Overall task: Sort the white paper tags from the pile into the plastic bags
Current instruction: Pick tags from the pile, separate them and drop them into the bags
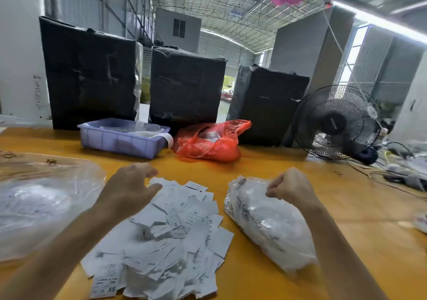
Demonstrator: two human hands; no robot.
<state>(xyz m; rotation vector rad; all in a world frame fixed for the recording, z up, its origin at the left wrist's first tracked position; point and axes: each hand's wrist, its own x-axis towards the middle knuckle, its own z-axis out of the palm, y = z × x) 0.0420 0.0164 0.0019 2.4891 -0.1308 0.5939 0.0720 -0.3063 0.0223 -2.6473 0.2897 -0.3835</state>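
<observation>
A loose pile of white paper tags (171,235) with printed sizes lies on the yellow table in front of me. My left hand (131,186) hovers over the pile's far left edge, fingers relaxed and holding nothing. To the right lies a filled clear plastic bag (261,225) with tags inside. My right hand (288,188) has its fingers curled and pinches the top of that bag. A larger clear plastic bag (41,205) lies flat at the left.
A lilac plastic tray (120,141) and a red plastic bag (212,141) sit behind the pile. Three black wrapped boxes (184,84) stand along the back. A black fan (335,124) and cables occupy the right side.
</observation>
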